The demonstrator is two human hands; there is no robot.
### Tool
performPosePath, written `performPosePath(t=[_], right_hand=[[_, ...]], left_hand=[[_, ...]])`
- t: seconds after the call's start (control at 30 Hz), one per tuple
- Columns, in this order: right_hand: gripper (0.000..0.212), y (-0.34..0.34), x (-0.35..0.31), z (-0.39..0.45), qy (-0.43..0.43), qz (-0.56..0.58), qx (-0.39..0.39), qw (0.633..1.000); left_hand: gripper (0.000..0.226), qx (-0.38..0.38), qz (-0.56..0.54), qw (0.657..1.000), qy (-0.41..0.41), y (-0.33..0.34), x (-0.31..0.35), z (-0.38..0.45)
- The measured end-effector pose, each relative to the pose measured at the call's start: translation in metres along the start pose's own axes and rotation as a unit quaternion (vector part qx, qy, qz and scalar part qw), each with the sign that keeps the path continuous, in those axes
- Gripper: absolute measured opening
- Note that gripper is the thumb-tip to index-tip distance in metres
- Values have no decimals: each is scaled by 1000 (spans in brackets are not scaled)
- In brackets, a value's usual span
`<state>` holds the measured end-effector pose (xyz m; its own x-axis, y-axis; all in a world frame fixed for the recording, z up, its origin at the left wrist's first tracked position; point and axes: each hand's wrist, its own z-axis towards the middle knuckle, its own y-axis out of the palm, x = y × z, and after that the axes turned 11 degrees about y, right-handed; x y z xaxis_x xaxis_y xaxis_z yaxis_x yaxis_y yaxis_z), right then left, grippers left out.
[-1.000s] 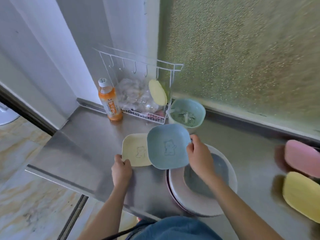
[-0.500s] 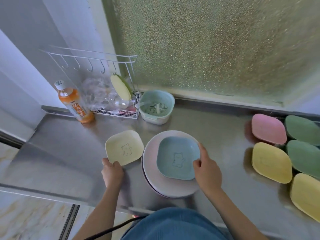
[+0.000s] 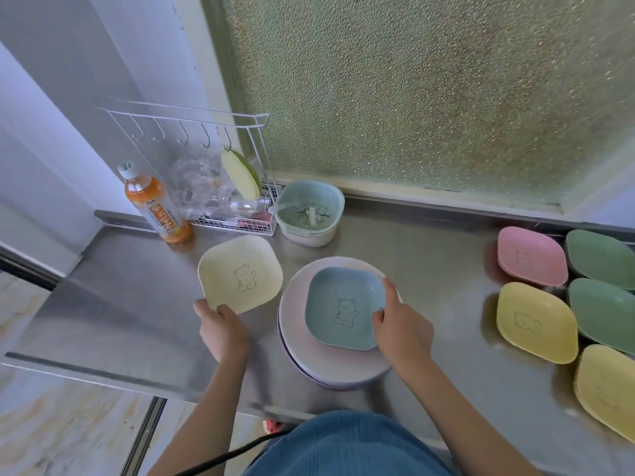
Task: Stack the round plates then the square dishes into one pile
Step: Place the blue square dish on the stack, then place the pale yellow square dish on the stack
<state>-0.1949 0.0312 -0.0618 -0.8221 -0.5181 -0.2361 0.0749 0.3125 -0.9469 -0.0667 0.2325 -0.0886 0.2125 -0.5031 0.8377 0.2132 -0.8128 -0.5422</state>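
A pile of round pale plates (image 3: 319, 364) sits on the steel counter in front of me. On top of it lies a blue square dish (image 3: 343, 305) with a bear drawing. My right hand (image 3: 402, 329) grips that dish's right edge. To the left, a cream square dish (image 3: 240, 273) with the same drawing is held at its near corner by my left hand (image 3: 221, 329). More square dishes lie at the right: a pink one (image 3: 531, 255), two green ones (image 3: 603, 257), and two yellow ones (image 3: 536, 321).
An orange drink bottle (image 3: 153, 204) stands at the back left beside a white wire rack (image 3: 213, 187) holding plastic bags and a sponge. A mint strainer bowl (image 3: 309, 211) sits behind the plates. The counter's front edge (image 3: 103, 372) drops to the floor.
My right hand carried the blue dish from beside the cream one and set it down on the round plates. My left hand kept hold of the cream dish.
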Motion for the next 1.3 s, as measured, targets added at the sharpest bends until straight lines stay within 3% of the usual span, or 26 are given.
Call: performPosePath(t=[0.13,0.2,0.33,0.4,0.5,0.6,0.8,1.0,1.1,1.23,1.3], right_hand=[[49,-13,-19,-2,-54,-4,60,997],[46,-19,-29,-3,-75,46,50,995],[43,-21,-44,3,-40,201,-56,977],[38,-18,-41,8,-36,229,-56,971],[29,-16,-26,12,-7,205,-39,978],[40,-14,-8,9,9,161,-46,986],[53,1,1,-1,12,103,-30,994],[52,10,1,11,0,40,6,999],[47,11,6,14,-10,61,9,998],[45,22,26,13,73,208,26,975],[45,34,41,14,116,250,13,961]], left_hand=[[17,37,-65,996,46,1,23,-10],[13,41,-99,991,76,3,34,-15],[8,-27,-152,981,119,10,50,-30],[11,-81,-157,973,149,14,52,-42],[21,-152,-65,960,225,16,54,-57],[38,-182,94,937,283,18,49,-60],[41,-216,186,924,254,26,34,-55],[37,-236,234,906,262,31,29,-55],[36,-234,247,899,275,30,25,-57],[26,-167,143,953,207,25,12,-48],[37,-194,72,969,135,27,2,-36]])
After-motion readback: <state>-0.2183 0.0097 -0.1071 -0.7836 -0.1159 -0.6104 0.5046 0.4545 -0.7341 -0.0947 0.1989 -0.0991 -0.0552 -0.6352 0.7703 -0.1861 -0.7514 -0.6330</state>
